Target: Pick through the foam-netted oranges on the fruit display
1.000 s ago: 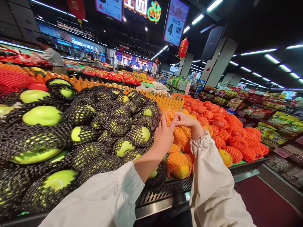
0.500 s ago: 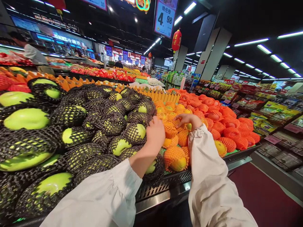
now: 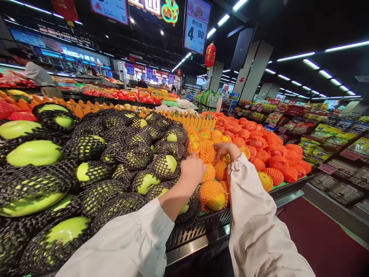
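An orange in orange foam netting (image 3: 207, 151) sits between my two hands, over a pile of similar netted oranges (image 3: 212, 195). My left hand (image 3: 193, 169) is at its lower left, fingers curled and thumb below; the fingertips are partly hidden. On the fruit's right side, the bent fingers of my right hand (image 3: 227, 150) rest against the netting. Left of my left hand lie large green fruits in black netting (image 3: 165, 165). Both arms wear loose cream sleeves.
Red-netted fruits (image 3: 259, 140) fill the right end of the display. A low orange picket fence (image 3: 198, 120) borders the back, and a metal rail (image 3: 190, 243) the front. Snack shelves (image 3: 325, 142) stand right. A person (image 3: 37, 73) is at the far left.
The netted orange between my hands has risen slightly and turned. My left hand has shifted a little down and right, its fingers more curled. The view has swung slightly right.
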{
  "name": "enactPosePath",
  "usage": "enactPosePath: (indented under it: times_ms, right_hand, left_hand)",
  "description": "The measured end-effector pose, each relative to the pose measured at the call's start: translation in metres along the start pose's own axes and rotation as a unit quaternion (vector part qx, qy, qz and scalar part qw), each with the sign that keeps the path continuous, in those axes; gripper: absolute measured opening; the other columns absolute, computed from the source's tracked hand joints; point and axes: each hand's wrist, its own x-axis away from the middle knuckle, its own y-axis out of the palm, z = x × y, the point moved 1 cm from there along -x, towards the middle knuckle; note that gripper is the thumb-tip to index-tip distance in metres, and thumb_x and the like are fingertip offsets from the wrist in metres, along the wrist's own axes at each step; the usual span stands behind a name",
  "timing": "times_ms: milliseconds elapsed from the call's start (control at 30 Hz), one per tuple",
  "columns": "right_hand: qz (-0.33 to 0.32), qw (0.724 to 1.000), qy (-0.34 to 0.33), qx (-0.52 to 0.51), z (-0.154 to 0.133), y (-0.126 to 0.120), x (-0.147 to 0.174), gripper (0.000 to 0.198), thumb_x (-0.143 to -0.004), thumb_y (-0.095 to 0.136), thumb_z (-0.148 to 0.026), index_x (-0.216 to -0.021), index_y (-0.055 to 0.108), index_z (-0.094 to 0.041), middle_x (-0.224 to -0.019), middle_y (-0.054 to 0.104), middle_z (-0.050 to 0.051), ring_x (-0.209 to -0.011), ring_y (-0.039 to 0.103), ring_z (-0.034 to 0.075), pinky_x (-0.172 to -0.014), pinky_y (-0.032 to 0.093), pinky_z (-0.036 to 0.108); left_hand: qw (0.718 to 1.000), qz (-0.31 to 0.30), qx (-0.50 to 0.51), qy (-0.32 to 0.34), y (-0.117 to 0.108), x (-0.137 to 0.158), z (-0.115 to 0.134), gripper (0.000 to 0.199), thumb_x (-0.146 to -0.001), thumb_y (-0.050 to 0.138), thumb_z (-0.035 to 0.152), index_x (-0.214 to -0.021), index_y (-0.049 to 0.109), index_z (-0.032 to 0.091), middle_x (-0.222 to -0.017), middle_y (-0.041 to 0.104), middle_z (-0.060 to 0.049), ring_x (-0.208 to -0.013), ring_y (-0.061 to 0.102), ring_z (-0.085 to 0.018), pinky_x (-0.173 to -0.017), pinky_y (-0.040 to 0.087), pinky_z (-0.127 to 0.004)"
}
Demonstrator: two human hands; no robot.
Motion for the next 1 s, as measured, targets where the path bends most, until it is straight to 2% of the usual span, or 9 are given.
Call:
enactPosePath:
  times_ms: [233, 367, 433, 500, 567, 633, 800, 900, 1000]
  right_hand:
    - [0.004, 0.993, 0.016, 0.12, -0.01, 0.008, -0.009, 0.049, -0.073, 0.086, -0.027, -0.097, 0.044, -0.018, -0.102, 0.062, 0.006, -0.09, 0.062, 0.025, -0.065, 0.043, 0.034]
    - [-0.02, 0.992, 0.049, 0.119, -0.011, 0.0, -0.008, 0.047, -0.074, 0.086, -0.027, -0.099, 0.049, -0.016, -0.118, 0.065, 0.01, -0.106, 0.064, 0.032, -0.083, 0.052, 0.043]
    - [0.008, 0.996, 0.034, 0.087, -0.009, -0.012, 0.016, 0.047, -0.075, 0.088, -0.028, -0.107, 0.056, -0.015, -0.126, 0.064, 0.011, -0.115, 0.062, 0.033, -0.097, 0.051, 0.048]
    - [0.127, 0.991, -0.045, -0.014, 0.002, -0.03, 0.061, 0.05, -0.08, 0.084, -0.032, -0.122, 0.061, -0.018, -0.14, 0.058, 0.01, -0.124, 0.059, 0.028, -0.106, 0.049, 0.044]
    - [0.238, 0.942, -0.143, -0.188, 0.025, -0.044, 0.118, 0.046, -0.085, 0.078, -0.037, -0.124, 0.06, -0.018, -0.14, 0.059, 0.009, -0.118, 0.064, 0.022, -0.098, 0.054, 0.035]
    - [0.319, 0.913, -0.114, -0.227, 0.057, -0.047, 0.169, 0.043, -0.087, 0.075, -0.048, -0.115, 0.063, -0.019, -0.126, 0.066, 0.008, -0.105, 0.068, 0.021, -0.083, 0.055, 0.034]
    - [0.244, 0.962, 0.11, -0.05, 0.125, 0.001, 0.203, 0.039, -0.095, 0.071, -0.04, -0.12, 0.065, -0.011, -0.125, 0.066, 0.011, -0.11, 0.064, 0.023, -0.093, 0.05, 0.036]
    - [0.178, 0.969, 0.17, 0.021, 0.145, 0.048, 0.183, 0.052, -0.101, 0.062, -0.039, -0.138, 0.055, -0.004, -0.135, 0.061, 0.017, -0.121, 0.06, 0.03, -0.098, 0.047, 0.037]
    - [0.174, 0.97, 0.168, 0.027, 0.153, 0.077, 0.169, 0.058, -0.102, 0.06, -0.031, -0.151, 0.045, -0.004, -0.136, 0.06, 0.02, -0.125, 0.059, 0.032, -0.102, 0.043, 0.035]
  left_hand:
    - [0.998, 0.042, 0.019, -0.052, -0.012, -0.002, -0.003, 0.036, -0.109, 0.049, 0.041, -0.105, 0.066, 0.01, -0.125, 0.061, -0.013, -0.094, 0.065, -0.019, -0.082, 0.059, -0.035]
    - [0.996, 0.07, 0.015, -0.054, -0.015, -0.004, -0.006, 0.035, -0.11, 0.048, 0.04, -0.104, 0.065, 0.01, -0.122, 0.062, -0.013, -0.093, 0.065, -0.019, -0.081, 0.059, -0.035]
    - [0.996, 0.071, 0.01, -0.058, -0.014, -0.005, -0.008, 0.036, -0.11, 0.048, 0.041, -0.104, 0.065, 0.01, -0.12, 0.062, -0.013, -0.092, 0.066, -0.019, -0.081, 0.059, -0.035]
    - [0.996, 0.073, 0.004, -0.058, -0.013, -0.006, -0.009, 0.035, -0.11, 0.049, 0.041, -0.104, 0.065, 0.01, -0.119, 0.062, -0.013, -0.092, 0.066, -0.019, -0.081, 0.059, -0.035]
    - [0.996, 0.077, -0.004, -0.053, -0.012, -0.006, -0.008, 0.035, -0.11, 0.049, 0.041, -0.104, 0.065, 0.01, -0.118, 0.063, -0.012, -0.091, 0.066, -0.018, -0.08, 0.059, -0.035]
    - [0.996, 0.082, -0.01, -0.046, -0.012, -0.004, -0.007, 0.036, -0.11, 0.049, 0.041, -0.103, 0.065, 0.01, -0.116, 0.063, -0.012, -0.09, 0.066, -0.018, -0.08, 0.059, -0.035]
    - [0.99, 0.14, -0.016, 0.019, -0.022, 0.0, -0.007, 0.035, -0.11, 0.047, 0.041, -0.107, 0.064, 0.01, -0.125, 0.061, -0.014, -0.089, 0.065, -0.017, -0.078, 0.059, -0.034]
    - [0.969, 0.163, -0.024, 0.185, -0.039, 0.004, -0.014, 0.032, -0.103, 0.064, 0.042, -0.107, 0.065, 0.01, -0.113, 0.063, -0.011, -0.097, 0.065, -0.02, -0.086, 0.058, -0.036]
    - [0.919, 0.267, 0.003, 0.29, -0.061, 0.026, -0.03, 0.026, -0.098, 0.069, 0.036, -0.097, 0.062, 0.011, -0.093, 0.061, -0.006, -0.078, 0.059, -0.016, -0.071, 0.054, -0.029]
